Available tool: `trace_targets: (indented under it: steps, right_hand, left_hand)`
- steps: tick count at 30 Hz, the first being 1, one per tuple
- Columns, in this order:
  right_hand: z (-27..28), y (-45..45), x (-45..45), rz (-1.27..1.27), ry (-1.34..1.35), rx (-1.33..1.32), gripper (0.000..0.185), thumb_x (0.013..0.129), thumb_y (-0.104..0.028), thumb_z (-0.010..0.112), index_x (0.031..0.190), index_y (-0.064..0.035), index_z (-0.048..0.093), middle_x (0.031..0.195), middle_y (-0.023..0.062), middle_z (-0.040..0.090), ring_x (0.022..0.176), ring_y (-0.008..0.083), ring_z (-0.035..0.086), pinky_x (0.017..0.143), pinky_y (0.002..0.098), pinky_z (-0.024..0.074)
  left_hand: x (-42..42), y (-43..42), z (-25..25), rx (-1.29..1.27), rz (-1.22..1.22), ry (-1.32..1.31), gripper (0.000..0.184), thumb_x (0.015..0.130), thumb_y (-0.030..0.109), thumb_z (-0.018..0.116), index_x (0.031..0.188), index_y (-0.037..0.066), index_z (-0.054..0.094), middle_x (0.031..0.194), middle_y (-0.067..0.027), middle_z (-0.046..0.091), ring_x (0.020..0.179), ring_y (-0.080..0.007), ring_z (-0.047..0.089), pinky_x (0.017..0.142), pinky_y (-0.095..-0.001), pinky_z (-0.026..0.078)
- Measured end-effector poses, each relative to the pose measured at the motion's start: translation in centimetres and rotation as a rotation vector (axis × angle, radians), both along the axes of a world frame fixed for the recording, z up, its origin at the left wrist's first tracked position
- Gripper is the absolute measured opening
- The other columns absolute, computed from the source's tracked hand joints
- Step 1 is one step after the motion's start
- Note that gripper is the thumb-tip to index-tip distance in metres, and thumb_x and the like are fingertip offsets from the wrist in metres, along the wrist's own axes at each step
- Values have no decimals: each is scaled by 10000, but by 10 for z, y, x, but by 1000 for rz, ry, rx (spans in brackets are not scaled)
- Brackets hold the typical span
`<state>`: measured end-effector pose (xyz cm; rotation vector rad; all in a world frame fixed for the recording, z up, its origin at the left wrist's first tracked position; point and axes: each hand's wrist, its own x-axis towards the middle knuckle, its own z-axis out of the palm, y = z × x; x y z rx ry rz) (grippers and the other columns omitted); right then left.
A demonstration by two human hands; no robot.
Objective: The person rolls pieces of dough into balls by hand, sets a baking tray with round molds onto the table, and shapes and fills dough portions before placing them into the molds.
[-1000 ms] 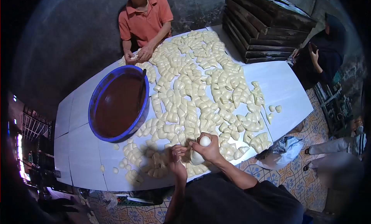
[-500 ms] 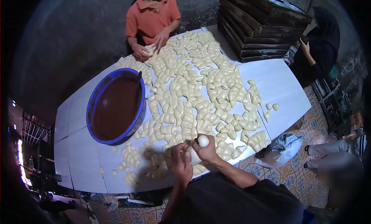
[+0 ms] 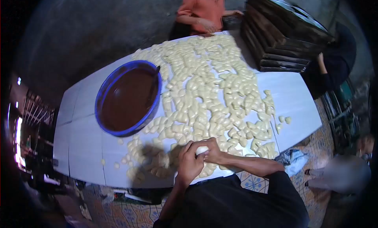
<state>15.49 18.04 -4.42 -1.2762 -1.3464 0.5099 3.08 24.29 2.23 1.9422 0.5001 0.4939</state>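
Observation:
Close to the near edge of the table, both my hands come together around a smooth, pale piece of dough (image 3: 202, 150). My left hand (image 3: 190, 164) wraps it from the left, with the thumb up along it. From the other side my right hand (image 3: 213, 150) curls its fingers over it. Only a small rounded part of the dough shows between them; the rest is hidden by my fingers. Many shaped dough pieces (image 3: 197, 86) cover the table around and beyond my hands, lying against one another in rows.
A blue tub (image 3: 98, 106) of brown filling with a dark-handled tool stands left on the white table (image 3: 86, 145). Stacked dark trays (image 3: 283, 43) rise at the far right. A person in an orange shirt (image 3: 202, 11) is across the table; a dark-clothed person (image 3: 338, 58) is at right.
My hands have closed together over the dough, and the ball above my right fist no longer shows. The person opposite has straightened and turned toward the trays. My view has shifted.

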Motion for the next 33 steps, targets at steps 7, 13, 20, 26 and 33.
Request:
trace_targets:
  steps: [7,13,20,26,33]
  right_hand:
    - [-6,23,7,192,-308,167,194,663,-58,706,748,-55,531,701,74,587,618,259,625,529,329,498]
    - [-34,26,11,-251,-61,-177,139,780,-87,654,790,-37,525,625,57,537,499,134,500,466,300,415]
    - [24,27,-6,-276,340,-157,569,822,-133,607,1330,-25,373,926,74,564,830,157,516,813,307,417]
    - [35,25,-13,-200,1172,-97,573,893,-465,433,1391,-204,320,1060,63,532,846,139,480,778,246,399]
    - [38,-5,6,-92,485,-263,632,901,-382,519,1398,-73,279,1157,121,484,1059,214,468,897,311,380]
  left_hand:
    - [-48,2,-35,-1029,5,-534,226,821,96,672,1000,12,564,882,-39,547,695,-91,500,540,-250,405]
    - [-140,82,30,-231,894,-761,326,838,203,605,1080,48,453,915,-55,524,768,-137,548,657,-225,492]
    - [-204,175,-76,714,1036,1032,531,795,276,634,1270,92,481,1309,-254,370,1157,-444,372,896,-565,376]
    - [-75,59,-23,-134,658,-2,335,899,207,553,1156,-7,523,1183,-156,529,1068,-222,513,910,-341,420]
    - [-18,7,-66,-713,536,-335,329,948,262,496,1098,-28,536,1044,-85,571,929,-156,560,817,-283,457]
